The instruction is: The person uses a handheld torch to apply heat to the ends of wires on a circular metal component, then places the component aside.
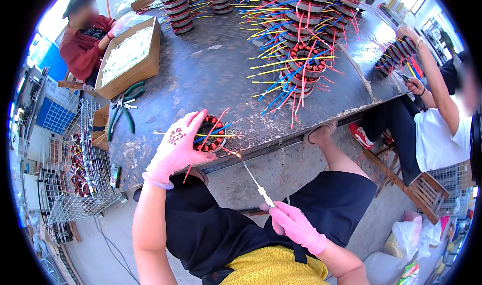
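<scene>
My left hand (178, 142), in a pink glove, grips a motor stator (210, 134) at the table's near edge, fingers over its top and thumb at its near side. Red, blue and yellow wires stick out of the stator. In my right hand (296, 226), also gloved in pink, is a slim wand-like tool (258, 184) with a white section and a thin metal stem. The tool's tip meets the end of a red wire (230, 151), where a small orange glow shows. Whether that glow is flame or hot metal, I cannot tell.
Tall stacks of wired stators (304, 59) stand on the dark metal table (211, 74). Green-handled pliers (123, 109) lie left, near a cardboard box (128, 56) of white pieces. A wire basket (80, 169) stands beside the table. Two co-workers sit at the far left and right.
</scene>
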`<move>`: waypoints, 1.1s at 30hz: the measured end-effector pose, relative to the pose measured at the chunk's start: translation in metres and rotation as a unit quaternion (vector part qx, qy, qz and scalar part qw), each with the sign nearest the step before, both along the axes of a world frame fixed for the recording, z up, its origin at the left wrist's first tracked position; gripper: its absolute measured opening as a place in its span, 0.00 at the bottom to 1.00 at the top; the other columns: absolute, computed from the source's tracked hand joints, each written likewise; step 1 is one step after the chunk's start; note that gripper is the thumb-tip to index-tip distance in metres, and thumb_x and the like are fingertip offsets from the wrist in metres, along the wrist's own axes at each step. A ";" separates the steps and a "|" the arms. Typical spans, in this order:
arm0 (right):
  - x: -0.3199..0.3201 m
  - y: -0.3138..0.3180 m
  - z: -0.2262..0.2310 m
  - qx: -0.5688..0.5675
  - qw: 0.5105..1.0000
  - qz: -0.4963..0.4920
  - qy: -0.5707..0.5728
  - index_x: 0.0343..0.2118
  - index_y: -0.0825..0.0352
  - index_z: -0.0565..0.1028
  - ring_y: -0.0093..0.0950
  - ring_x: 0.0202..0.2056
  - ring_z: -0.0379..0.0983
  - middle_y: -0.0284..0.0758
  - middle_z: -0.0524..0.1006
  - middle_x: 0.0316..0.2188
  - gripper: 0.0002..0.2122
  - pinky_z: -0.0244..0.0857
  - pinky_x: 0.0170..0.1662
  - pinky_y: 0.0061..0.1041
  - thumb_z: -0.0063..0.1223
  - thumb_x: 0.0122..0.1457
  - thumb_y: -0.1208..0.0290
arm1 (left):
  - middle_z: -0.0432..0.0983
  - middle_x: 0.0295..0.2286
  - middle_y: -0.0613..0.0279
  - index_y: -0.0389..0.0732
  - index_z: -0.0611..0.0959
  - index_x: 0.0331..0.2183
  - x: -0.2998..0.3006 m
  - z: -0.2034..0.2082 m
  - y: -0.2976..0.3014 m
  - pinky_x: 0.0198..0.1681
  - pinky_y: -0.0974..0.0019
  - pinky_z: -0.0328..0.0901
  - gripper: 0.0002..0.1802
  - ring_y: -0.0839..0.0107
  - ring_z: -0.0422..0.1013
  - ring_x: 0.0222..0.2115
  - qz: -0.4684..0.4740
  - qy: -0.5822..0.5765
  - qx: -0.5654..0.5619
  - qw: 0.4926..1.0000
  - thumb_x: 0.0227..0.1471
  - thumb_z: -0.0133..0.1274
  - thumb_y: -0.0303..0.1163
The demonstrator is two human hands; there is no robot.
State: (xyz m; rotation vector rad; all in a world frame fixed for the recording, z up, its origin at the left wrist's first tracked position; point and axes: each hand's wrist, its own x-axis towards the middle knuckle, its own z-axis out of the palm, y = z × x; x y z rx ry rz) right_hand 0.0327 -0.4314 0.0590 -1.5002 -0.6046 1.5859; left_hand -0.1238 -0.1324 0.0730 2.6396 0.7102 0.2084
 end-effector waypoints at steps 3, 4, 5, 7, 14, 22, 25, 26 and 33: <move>-0.001 -0.001 -0.002 -0.008 1.000 -0.009 0.016 0.53 0.70 0.71 0.17 0.21 0.62 0.27 0.65 0.18 0.18 0.57 0.27 0.19 0.39 0.68 0.63 | 0.64 0.56 0.46 0.35 0.64 0.61 0.002 0.002 -0.001 0.59 0.57 0.59 0.58 0.49 0.63 0.56 0.006 0.008 -0.003 1.000 0.30 0.72 0.43; -0.002 -0.001 -0.003 -0.011 1.000 -0.014 0.025 0.53 0.70 0.71 0.17 0.21 0.62 0.27 0.65 0.18 0.18 0.57 0.27 0.19 0.39 0.68 0.63 | 0.64 0.56 0.46 0.35 0.64 0.61 0.002 0.003 -0.001 0.59 0.56 0.59 0.58 0.49 0.63 0.55 0.009 0.010 -0.004 1.000 0.30 0.72 0.43; -0.002 -0.002 -0.003 -0.007 0.999 -0.022 0.028 0.53 0.70 0.71 0.16 0.21 0.60 0.26 0.65 0.18 0.18 0.55 0.26 0.18 0.40 0.68 0.63 | 0.64 0.56 0.46 0.35 0.64 0.61 0.003 0.003 -0.001 0.59 0.56 0.60 0.58 0.49 0.63 0.55 0.010 0.013 -0.005 1.000 0.30 0.72 0.43; -0.003 -0.003 -0.004 -0.001 0.999 -0.038 0.034 0.53 0.70 0.71 0.14 0.20 0.57 0.23 0.63 0.17 0.18 0.51 0.25 0.16 0.42 0.69 0.63 | 0.64 0.56 0.46 0.35 0.64 0.61 0.003 0.002 0.000 0.58 0.56 0.60 0.58 0.49 0.64 0.55 0.012 0.016 -0.008 1.000 0.30 0.72 0.44; -0.004 -0.002 -0.009 0.001 0.998 -0.043 0.051 0.54 0.71 0.71 0.14 0.20 0.57 0.23 0.64 0.17 0.18 0.51 0.25 0.15 0.42 0.69 0.63 | 0.64 0.55 0.46 0.34 0.65 0.60 0.002 0.004 0.000 0.58 0.57 0.60 0.57 0.49 0.64 0.55 0.005 0.002 -0.013 1.000 0.29 0.73 0.43; -0.005 -0.002 -0.002 -0.010 0.997 -0.057 0.059 0.53 0.71 0.72 0.13 0.20 0.57 0.22 0.64 0.17 0.18 0.51 0.25 0.15 0.42 0.68 0.64 | 0.67 0.55 0.47 0.34 0.67 0.59 0.006 0.004 0.001 0.59 0.57 0.59 0.55 0.51 0.64 0.56 0.004 -0.017 -0.030 0.999 0.28 0.74 0.40; -0.006 0.001 0.000 -0.025 0.996 -0.059 0.062 0.53 0.70 0.72 0.13 0.20 0.56 0.22 0.64 0.17 0.17 0.51 0.25 0.15 0.42 0.68 0.64 | 0.67 0.54 0.47 0.34 0.67 0.58 0.003 -0.001 0.003 0.58 0.56 0.60 0.54 0.50 0.65 0.54 -0.004 -0.022 -0.011 1.000 0.30 0.72 0.43; -0.006 0.001 0.001 -0.019 0.996 -0.057 0.061 0.53 0.70 0.72 0.13 0.20 0.56 0.22 0.64 0.17 0.18 0.51 0.25 0.15 0.42 0.68 0.64 | 0.66 0.54 0.47 0.34 0.67 0.58 0.003 0.000 0.003 0.58 0.56 0.60 0.54 0.49 0.65 0.54 -0.003 -0.021 -0.007 1.000 0.30 0.72 0.43; -0.003 -0.003 -0.003 -0.001 0.999 -0.035 0.034 0.54 0.70 0.71 0.13 0.20 0.56 0.22 0.63 0.17 0.18 0.50 0.25 0.15 0.41 0.69 0.63 | 0.64 0.55 0.47 0.36 0.66 0.60 0.003 0.003 -0.001 0.59 0.57 0.60 0.56 0.49 0.64 0.56 0.003 -0.008 -0.010 1.000 0.29 0.72 0.40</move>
